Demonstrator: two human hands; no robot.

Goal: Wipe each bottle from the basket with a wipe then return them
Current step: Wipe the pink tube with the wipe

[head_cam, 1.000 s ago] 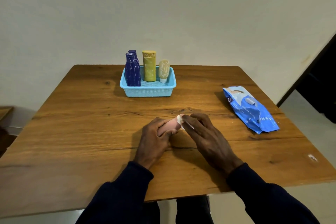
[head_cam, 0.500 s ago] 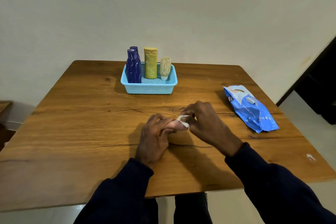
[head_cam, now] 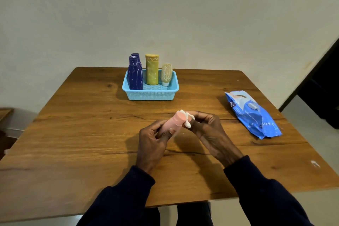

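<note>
Head view: since a second ago the pink bottle (head_cam: 172, 123) has come up off the surface (head_cam: 82, 134). It now tilts with its cap end toward 1 o'clock, near the middle of the surface and at 6 o'clock from the basket (head_cam: 150, 95). The left hand (head_cam: 152, 145) has its grip closed around the bottle's lower body. The right hand (head_cam: 209, 132), which arched over the cap half a second ago, now pinches the white wipe (head_cam: 187, 122) against the cap's 3 o'clock side.

In the basket a blue bottle (head_cam: 135, 75) hides all but the cap of a second one behind it. A yellow bottle (head_cam: 151, 69) and a cream tube (head_cam: 166, 74), standing cap-down, are at its 3 o'clock. The left fingers cover the pink bottle's base, and both sleeves (head_cam: 266, 202) are cut off at 6 o'clock.

The blue wipes pack (head_cam: 253, 115) lies at 3 o'clock from the hands. Its dark label and pale print are too small to read.
</note>
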